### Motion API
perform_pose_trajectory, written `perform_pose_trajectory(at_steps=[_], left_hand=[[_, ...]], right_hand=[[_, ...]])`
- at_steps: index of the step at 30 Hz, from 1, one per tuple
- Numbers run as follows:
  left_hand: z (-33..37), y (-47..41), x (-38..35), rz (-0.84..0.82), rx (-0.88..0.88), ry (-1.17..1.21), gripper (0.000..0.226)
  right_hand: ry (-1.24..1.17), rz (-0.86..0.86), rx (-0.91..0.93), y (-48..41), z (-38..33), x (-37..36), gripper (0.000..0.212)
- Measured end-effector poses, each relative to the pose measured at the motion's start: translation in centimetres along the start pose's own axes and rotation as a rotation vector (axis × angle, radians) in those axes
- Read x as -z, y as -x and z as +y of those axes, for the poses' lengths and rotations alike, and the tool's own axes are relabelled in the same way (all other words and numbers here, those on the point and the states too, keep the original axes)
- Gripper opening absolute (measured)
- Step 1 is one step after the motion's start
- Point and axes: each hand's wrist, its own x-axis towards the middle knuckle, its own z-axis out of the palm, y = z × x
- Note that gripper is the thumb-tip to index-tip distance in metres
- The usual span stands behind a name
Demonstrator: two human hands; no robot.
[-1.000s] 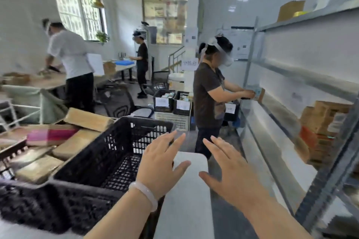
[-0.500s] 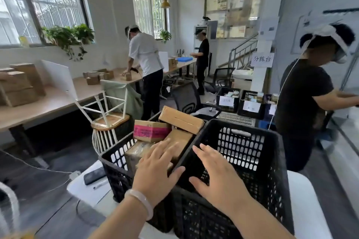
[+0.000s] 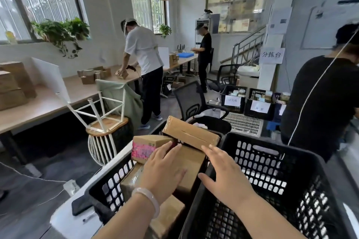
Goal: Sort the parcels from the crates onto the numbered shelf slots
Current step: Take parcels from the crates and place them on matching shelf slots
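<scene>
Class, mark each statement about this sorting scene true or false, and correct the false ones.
1. The left hand lies open on a brown parcel in the left crate. True.
2. The right crate is piled with parcels. False: no parcels show in it.
3. The right hand grips a parcel. False: it is open, holding nothing.
4. A pink-printed parcel sits in the left crate. True.
5. The bangle is on the right wrist. False: the left wrist.

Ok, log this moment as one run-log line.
step: pick, nothing gripped yet | left hand: open, flat on brown parcel in left crate | right hand: open, over right crate left rim
</scene>
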Motion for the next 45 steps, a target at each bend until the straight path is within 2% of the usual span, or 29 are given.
perform_pose_trajectory(at_steps=[4, 14, 20, 24, 27, 31, 32, 34, 36, 39, 42, 45], left_hand=[[-1.0, -5.7, -1.6, -0.037, 0.023, 0.008, 0.066], [-5.6, -17.9, -3.4, -0.095, 0.125, 0.118, 0.065], [-7.8, -22.9, -6.4, -0.297, 0.233, -0.005, 0.079], [-8.7, -24.4, -8.0, -0.405, 0.283, 0.092, 0.081], [-9.4, -25.0, -7.8, -0.341, 0.357, 0.28, 0.077], [-10.5, -24.5, -6.4, -0.179, 0.39, 0.523, 0.078], [-10.7, -24.2, -6.0, -0.152, 0.386, 0.577, 0.078], [-11.2, -23.6, -5.0, -0.115, 0.377, 0.659, 0.077], [-11.6, -23.0, -4.0, -0.078, 0.328, 0.689, 0.065], [-12.3, -22.1, -2.5, -0.064, 0.225, 0.692, 0.051], [-13.0, -20.7, -1.2, -0.073, 0.169, 0.848, 0.044], [-13.5, -19.3, 0.1, -0.128, 0.145, 1.033, 0.031]], right_hand=[[-0.021, -0.032, -0.09, -4.7, 3.6, -0.9, 0.076], [-0.065, -0.084, -0.468, -11.9, 9.2, -4.1, 0.075], [-0.012, -0.168, -0.688, -13.1, 10.5, -6.5, 0.074], [-0.036, -0.14, -0.723, -13.7, 10.1, -7.5, 0.076], [-0.078, -0.034, -0.758, -14.0, 8.9, -7.8, 0.073], [-0.412, 0.313, -0.74, -13.8, 5.9, -7.3, 0.022], [-0.519, 0.392, -0.753, -13.7, 5.1, -7.0, 0.02], [-0.683, 0.508, -0.805, -13.3, 3.7, -6.5, 0.03], [-0.769, 0.59, -0.826, -12.8, 2.8, -5.9, 0.03], [-0.874, 0.622, -0.8, -11.8, 1.5, -4.6, 0.036], [-0.897, 0.6, -0.778, -10.9, 0.2, -3.4, 0.029], [-0.986, 0.693, -0.839, -10.0, -1.2, -2.8, 0.03]])
